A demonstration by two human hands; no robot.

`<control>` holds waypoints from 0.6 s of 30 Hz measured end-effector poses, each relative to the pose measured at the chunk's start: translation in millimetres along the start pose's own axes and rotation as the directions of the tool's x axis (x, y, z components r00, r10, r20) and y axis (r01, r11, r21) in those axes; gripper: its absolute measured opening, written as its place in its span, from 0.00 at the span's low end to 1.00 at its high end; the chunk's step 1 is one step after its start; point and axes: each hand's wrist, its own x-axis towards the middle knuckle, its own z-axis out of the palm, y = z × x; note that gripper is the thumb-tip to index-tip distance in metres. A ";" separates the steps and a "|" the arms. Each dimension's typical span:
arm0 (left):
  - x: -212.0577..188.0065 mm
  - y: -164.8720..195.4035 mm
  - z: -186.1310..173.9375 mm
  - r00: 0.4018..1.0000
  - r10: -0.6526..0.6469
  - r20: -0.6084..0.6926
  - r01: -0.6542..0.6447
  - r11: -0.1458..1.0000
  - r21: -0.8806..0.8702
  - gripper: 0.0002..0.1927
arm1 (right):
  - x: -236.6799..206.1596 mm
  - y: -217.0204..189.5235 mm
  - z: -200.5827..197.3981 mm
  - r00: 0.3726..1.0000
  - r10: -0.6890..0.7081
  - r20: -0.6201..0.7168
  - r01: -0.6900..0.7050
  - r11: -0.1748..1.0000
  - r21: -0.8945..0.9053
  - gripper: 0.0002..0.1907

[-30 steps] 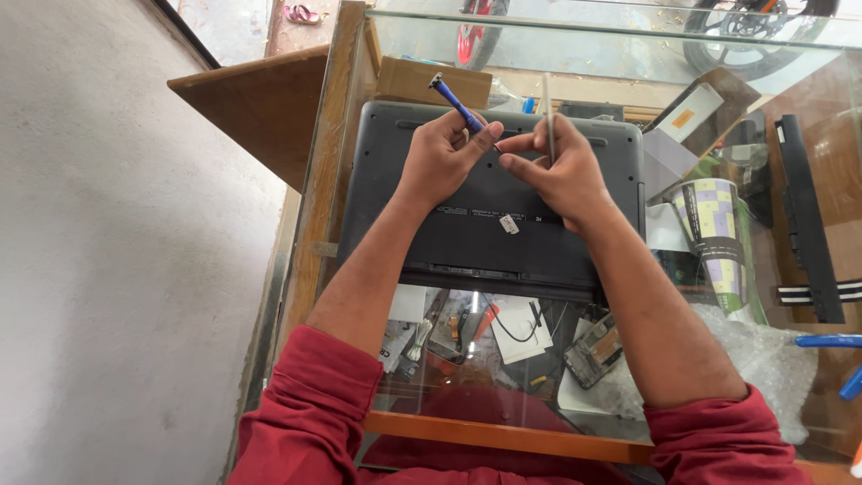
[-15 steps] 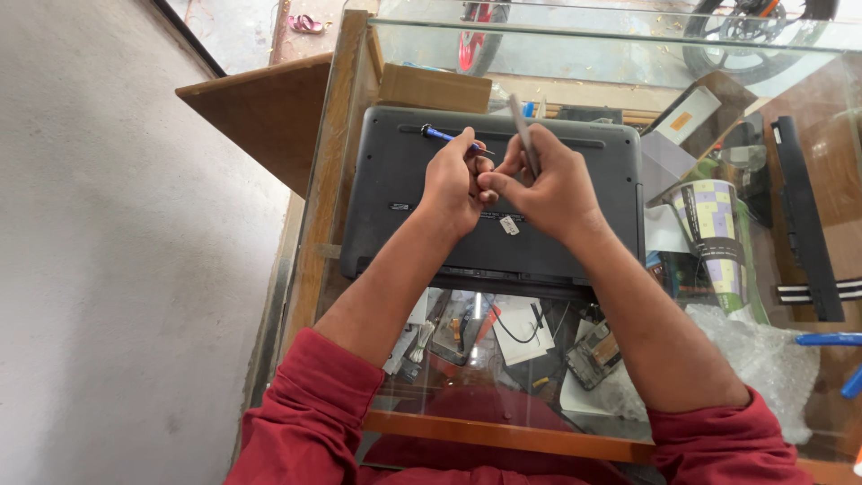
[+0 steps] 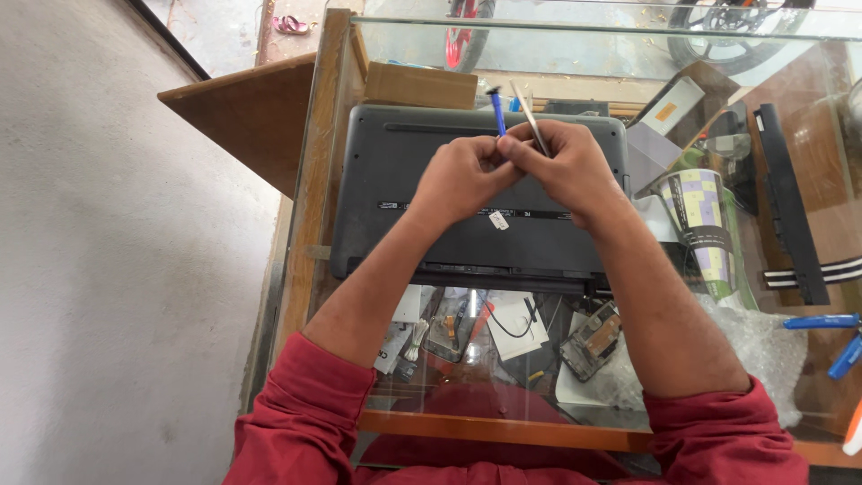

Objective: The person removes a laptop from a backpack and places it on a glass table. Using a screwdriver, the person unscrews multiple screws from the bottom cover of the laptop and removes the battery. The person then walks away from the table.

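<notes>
While hands (image 3: pixel 516 171) meet, laptop's (image 3: pixel 395 180) edges seemingly clear.

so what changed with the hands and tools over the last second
The blue screwdriver in the left hand swung from tilted left to nearly upright. The metal tweezers in the right hand tilted slightly left. Both hands remain together over the upturned grey laptop, which has not moved.

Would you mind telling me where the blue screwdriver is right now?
In the head view, the blue screwdriver is upright in the left hand, above the upturned laptop, beside the tweezers in the right hand.
</notes>
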 end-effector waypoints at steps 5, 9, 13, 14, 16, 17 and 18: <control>-4.9 9.7 -10.7 0.994 -0.058 0.096 0.035 0.971 0.235 0.26 | 0.6 1.8 0.8 0.992 0.121 -0.029 -0.122 0.992 -0.034 0.22; -2.9 7.3 -9.6 0.999 0.016 0.049 -0.024 0.983 0.182 0.23 | 13.0 20.2 -31.6 0.953 0.293 -0.080 -0.299 0.951 -0.076 0.19; -0.1 -5.9 -4.0 0.998 -0.065 0.022 0.059 0.973 0.222 0.25 | 20.1 55.4 -103.9 0.875 0.080 -0.478 -0.463 0.431 -0.775 0.23; 0.8 -10.7 -1.7 0.998 -0.057 0.014 0.053 0.975 0.217 0.24 | 19.4 65.9 -119.2 0.861 0.131 -0.492 -0.500 0.395 -0.770 0.23; 2.3 -20.4 4.0 0.998 -0.043 0.055 0.049 0.993 -0.110 0.22 | 21.3 82.1 -140.2 0.826 0.229 -0.516 -0.564 0.324 -0.760 0.24; 4.0 -24.9 6.3 0.997 -0.031 0.075 0.050 0.962 -0.269 0.21 | 22.1 87.4 -147.8 0.828 0.232 -0.511 -0.561 0.319 -0.764 0.24; 5.5 -29.0 8.7 0.979 -0.091 0.184 0.181 0.805 -0.564 0.19 | 22.1 91.5 -152.3 0.830 0.239 -0.504 -0.558 0.313 -0.769 0.25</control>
